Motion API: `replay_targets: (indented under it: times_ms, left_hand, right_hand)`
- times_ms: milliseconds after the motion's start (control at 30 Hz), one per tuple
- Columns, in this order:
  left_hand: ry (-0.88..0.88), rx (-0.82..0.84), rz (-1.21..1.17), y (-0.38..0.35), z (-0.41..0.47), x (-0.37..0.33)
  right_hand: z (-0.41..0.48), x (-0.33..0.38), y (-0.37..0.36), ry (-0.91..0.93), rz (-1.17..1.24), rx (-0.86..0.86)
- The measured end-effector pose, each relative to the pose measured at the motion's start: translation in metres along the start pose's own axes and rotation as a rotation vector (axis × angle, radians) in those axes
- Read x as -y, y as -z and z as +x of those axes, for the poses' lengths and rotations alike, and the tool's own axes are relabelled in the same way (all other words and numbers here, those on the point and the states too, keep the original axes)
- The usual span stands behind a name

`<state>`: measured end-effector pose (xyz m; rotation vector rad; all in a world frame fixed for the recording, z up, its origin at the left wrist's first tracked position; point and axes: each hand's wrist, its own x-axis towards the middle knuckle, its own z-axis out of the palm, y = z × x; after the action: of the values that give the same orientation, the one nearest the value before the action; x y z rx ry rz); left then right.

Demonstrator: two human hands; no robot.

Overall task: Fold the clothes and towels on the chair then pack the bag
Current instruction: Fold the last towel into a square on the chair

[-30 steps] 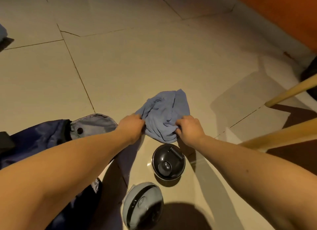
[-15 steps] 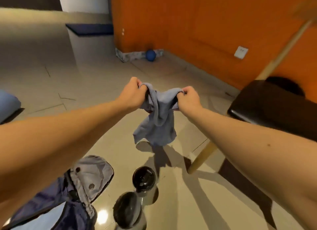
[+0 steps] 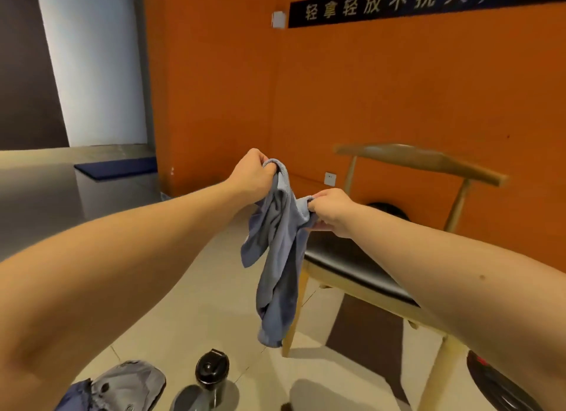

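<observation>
Cloth [image 3: 277, 257] higher, in L hand [image 3: 252, 173], R hand [image 3: 329, 210]

garment [image 3: 277, 257]: soft matt cloth | chair [image 3: 419, 161]: wood frame, glossy seat | floor [image 3: 190, 303]: glossy tile

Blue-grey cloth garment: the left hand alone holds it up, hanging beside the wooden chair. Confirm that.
Wrong on the hands: the head view shows the left hand and the right hand both gripping the blue-grey cloth garment, hanging beside the wooden chair.
</observation>
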<state>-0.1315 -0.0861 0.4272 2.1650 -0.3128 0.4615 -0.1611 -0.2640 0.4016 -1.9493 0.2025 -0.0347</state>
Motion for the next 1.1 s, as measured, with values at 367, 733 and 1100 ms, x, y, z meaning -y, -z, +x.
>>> replay_targets:
  times_ms: [367,733,1100]
  left_hand:
    - [-0.239,0.188,0.206,-0.041,-0.028,-0.093]
    - [-0.277,0.650,0.474,-0.066,-0.012,-0.109]
    - [-0.241,0.553,0.024,-0.125,0.003,-0.113]
  right_hand:
    - [-0.064,-0.019,0.083,0.008,-0.182,0.165]
    - [-0.062,-0.036,0.144,0.083,-0.027,-0.219]
    - [-0.052,-0.054,0.144,0.267,-0.172,-0.283]
